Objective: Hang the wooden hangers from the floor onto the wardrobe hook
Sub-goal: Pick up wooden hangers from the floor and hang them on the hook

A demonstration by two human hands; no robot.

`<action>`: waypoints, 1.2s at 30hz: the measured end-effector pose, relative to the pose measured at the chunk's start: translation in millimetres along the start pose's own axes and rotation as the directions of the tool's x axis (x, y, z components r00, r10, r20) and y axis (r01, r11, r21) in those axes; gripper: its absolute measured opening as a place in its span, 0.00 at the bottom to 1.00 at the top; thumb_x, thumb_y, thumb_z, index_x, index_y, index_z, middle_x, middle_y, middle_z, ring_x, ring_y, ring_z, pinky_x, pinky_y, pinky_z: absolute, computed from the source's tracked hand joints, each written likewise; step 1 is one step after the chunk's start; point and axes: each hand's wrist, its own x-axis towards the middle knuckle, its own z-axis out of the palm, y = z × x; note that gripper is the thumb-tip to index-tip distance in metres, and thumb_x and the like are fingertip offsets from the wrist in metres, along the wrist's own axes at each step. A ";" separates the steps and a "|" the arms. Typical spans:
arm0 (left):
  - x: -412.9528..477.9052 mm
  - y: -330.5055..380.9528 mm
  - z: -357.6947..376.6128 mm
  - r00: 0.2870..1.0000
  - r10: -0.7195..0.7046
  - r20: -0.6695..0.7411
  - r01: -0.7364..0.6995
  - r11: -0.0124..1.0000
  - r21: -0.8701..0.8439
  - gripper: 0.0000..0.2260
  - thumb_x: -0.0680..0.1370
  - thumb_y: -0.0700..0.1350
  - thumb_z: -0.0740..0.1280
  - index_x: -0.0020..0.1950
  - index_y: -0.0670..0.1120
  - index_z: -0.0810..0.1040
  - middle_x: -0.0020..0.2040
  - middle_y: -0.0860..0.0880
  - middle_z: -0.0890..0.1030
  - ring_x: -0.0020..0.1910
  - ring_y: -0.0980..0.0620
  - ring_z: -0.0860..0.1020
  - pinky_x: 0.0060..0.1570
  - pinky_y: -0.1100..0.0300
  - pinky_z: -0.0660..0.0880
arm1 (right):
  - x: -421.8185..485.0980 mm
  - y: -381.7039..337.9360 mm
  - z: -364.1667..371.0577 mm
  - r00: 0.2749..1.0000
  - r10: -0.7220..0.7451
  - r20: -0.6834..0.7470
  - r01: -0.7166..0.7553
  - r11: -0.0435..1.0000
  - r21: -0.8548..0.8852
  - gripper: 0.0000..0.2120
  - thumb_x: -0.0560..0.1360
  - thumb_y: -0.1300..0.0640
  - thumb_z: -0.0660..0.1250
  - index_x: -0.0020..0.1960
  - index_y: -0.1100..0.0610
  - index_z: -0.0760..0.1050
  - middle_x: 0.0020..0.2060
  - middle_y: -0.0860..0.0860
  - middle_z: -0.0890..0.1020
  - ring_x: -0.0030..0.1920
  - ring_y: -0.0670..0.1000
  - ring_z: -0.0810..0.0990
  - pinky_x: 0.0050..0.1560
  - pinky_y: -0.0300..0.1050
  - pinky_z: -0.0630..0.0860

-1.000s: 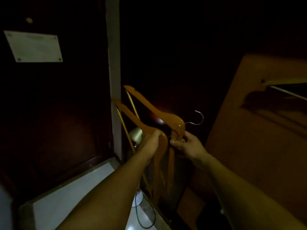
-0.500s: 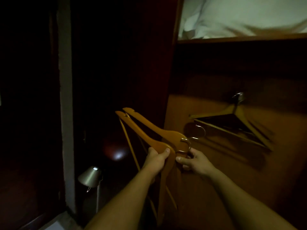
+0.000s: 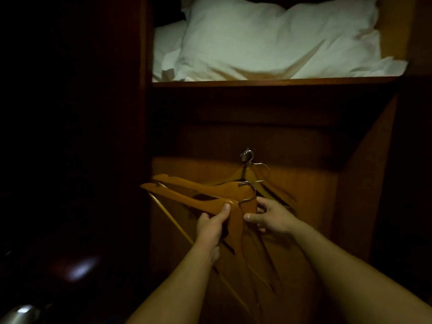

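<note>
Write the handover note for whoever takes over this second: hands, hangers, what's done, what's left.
Left hand grips two wooden hangers at their necks, just below the wardrobe hook.
Right hand pinches the rear one beside its metal hook.
Done: at least one hung hanger is on the wardrobe hook.
Left: lift both held hangers up and onto it, probably one at a time.

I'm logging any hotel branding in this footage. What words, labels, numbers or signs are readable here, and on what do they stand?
None: no text can be read in this view.
The white pillow, the wooden hangers held by the left hand and right hand, the hung hanger, the wardrobe hook and the wardrobe panel show no print or label.
The left side is too dark to tell.
</note>
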 end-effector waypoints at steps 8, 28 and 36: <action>45.3 12.7 44.0 0.992 -0.079 0.102 0.097 0.978 -0.183 0.17 0.72 0.41 0.76 0.58 0.41 0.77 0.51 0.41 0.85 0.52 0.43 0.83 0.59 0.46 0.78 | 35.4 2.8 -46.6 0.986 0.039 -0.161 -0.022 0.994 0.106 0.10 0.79 0.62 0.67 0.59 0.54 0.75 0.51 0.53 0.86 0.50 0.53 0.86 0.48 0.48 0.82; 191.8 -3.2 75.8 0.928 -0.294 0.229 0.357 0.877 -0.322 0.15 0.75 0.33 0.69 0.61 0.39 0.76 0.55 0.34 0.81 0.57 0.38 0.80 0.62 0.43 0.77 | 155.9 24.0 -88.8 0.920 0.084 -0.384 -0.097 0.995 -0.017 0.12 0.81 0.62 0.62 0.60 0.49 0.71 0.49 0.51 0.80 0.46 0.51 0.83 0.44 0.44 0.79; 221.1 -6.0 87.0 0.937 -0.273 0.217 0.335 0.875 -0.348 0.19 0.75 0.33 0.69 0.66 0.38 0.75 0.52 0.37 0.83 0.50 0.41 0.82 0.44 0.49 0.80 | 183.6 34.1 -97.3 0.936 0.054 -0.347 -0.066 0.997 -0.025 0.12 0.81 0.63 0.62 0.55 0.46 0.73 0.50 0.53 0.81 0.49 0.52 0.82 0.49 0.47 0.77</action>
